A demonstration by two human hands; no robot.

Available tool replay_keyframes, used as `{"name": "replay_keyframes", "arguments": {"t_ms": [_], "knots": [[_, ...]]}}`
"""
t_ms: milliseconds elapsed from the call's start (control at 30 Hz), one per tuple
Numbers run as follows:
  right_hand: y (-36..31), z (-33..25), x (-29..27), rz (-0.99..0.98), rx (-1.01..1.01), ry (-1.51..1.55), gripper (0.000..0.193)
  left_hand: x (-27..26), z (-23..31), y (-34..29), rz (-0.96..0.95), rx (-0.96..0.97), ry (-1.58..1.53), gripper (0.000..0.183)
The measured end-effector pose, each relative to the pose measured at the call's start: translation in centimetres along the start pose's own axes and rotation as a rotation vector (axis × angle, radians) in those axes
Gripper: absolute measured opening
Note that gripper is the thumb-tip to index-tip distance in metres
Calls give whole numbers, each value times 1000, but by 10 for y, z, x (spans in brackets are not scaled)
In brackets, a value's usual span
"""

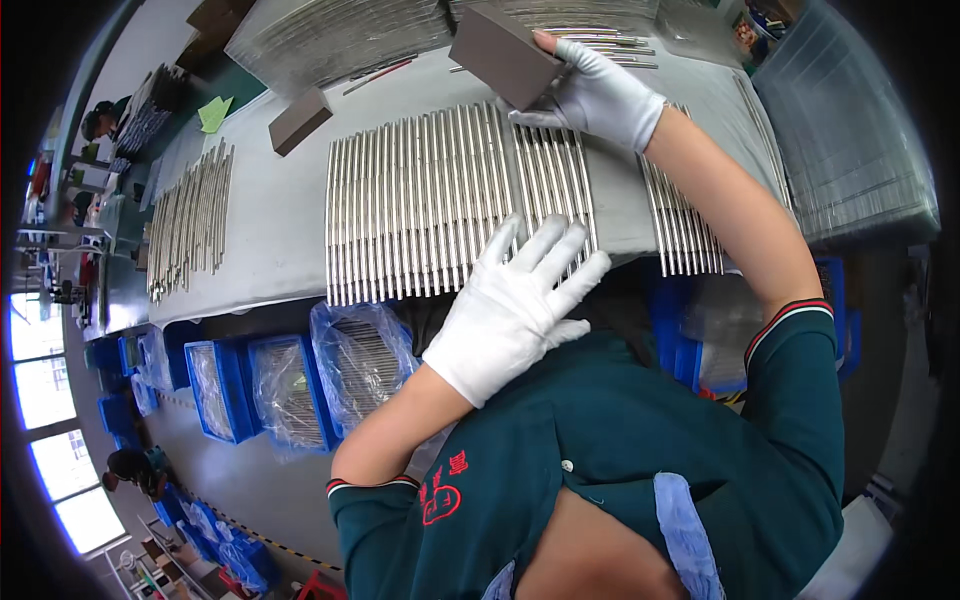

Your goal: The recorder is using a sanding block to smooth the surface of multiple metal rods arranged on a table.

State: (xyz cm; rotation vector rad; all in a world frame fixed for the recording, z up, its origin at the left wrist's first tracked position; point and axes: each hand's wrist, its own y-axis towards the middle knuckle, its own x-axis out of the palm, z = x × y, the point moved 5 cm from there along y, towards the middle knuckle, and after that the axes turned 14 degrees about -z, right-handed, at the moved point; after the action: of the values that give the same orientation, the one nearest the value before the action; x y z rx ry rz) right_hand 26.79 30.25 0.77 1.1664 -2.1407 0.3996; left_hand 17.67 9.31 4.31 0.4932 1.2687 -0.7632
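Note:
My left hand [520,310], in a white glove, lies with fingers spread over the lower ends of a row of shiny metal rods [415,200] lined up side by side on the table. My right hand [605,95], also gloved with a bare thumb tip, grips a dark grey-brown rectangular block [505,57] above the far ends of the rods. A narrower group of rods [555,170] lies just right of the main row. A second block [300,121] of the same colour rests on the table to the left.
More rods lie at the left [190,225] and the right [685,225] of the light grey table [275,235]. Stacked clear plastic trays [335,40] stand behind, with others [850,130] at far right. Blue crates [220,385] with bagged rods stand below the table edge. Other people work at far left.

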Motion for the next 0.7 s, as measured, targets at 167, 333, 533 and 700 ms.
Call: {"name": "replay_keyframes", "arguments": {"t_ms": [167,333,533,700], "knots": [[27,17,3,-175,84,300,57,16,-23,1,-15,-67,5,69],[17,23,-13,-158,107,400,59,22,-23,11,-35,-43,-11,70],[-13,7,-24,-108,87,415,63,22,-11,35,-68,102,-66,63],[-38,-5,-28,-16,43,360,60,27,2,54,-50,227,-55,56]]}}
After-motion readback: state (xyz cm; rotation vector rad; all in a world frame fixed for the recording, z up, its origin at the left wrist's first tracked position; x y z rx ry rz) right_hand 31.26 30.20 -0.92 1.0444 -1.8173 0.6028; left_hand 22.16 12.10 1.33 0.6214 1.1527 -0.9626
